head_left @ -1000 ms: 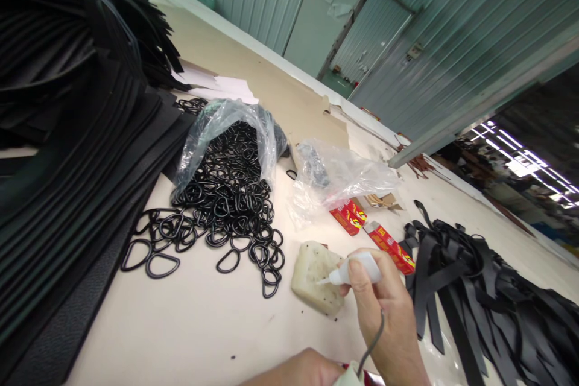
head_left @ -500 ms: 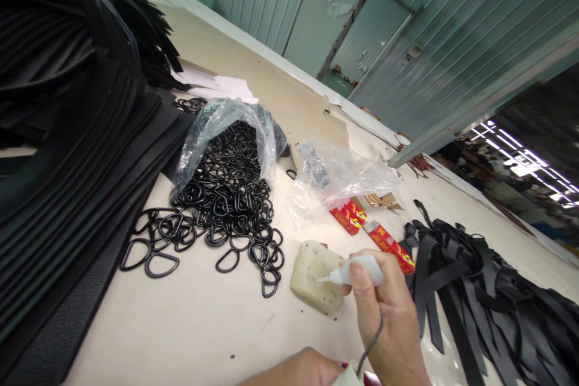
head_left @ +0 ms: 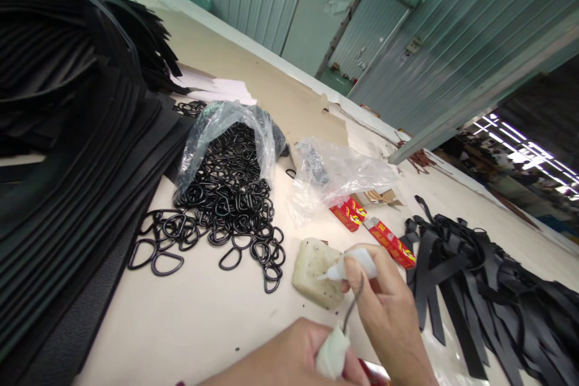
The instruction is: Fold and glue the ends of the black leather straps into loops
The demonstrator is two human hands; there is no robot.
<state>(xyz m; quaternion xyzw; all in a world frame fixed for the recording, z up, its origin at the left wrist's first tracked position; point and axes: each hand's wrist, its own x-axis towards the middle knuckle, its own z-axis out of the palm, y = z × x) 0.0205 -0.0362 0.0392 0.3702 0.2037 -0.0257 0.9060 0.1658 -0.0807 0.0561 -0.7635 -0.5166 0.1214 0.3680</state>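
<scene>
A small white squeeze bottle with a narrow nozzle (head_left: 355, 265) is pinched in my right hand (head_left: 384, 298). Its tip points left, over the top of a pale, waxy-looking block (head_left: 316, 271) with dark specks; whether they touch I cannot tell. Closed around a pale, wrapped handle (head_left: 333, 353) is my left hand (head_left: 294, 350), low in the view. From that handle a thin, dark, curved shaft (head_left: 351, 307) rises toward my right hand, and its far end is hidden by the fingers. Black D-rings (head_left: 235, 193) spill from a clear plastic bag (head_left: 266, 139) left of the block.
Black leather-like strips (head_left: 90, 193) are stacked along the left. More black straps (head_left: 484, 289) lie heaped at right. Red cardboard boxes (head_left: 391, 244) and a crumpled clear bag (head_left: 339, 172) sit behind the block. Part of a red package (head_left: 375, 372) shows below my right wrist.
My left hand has come up farther into view with the pale-handled tool. My right hand and the bottle have shifted slightly left and up, with the nozzle still over the block.
</scene>
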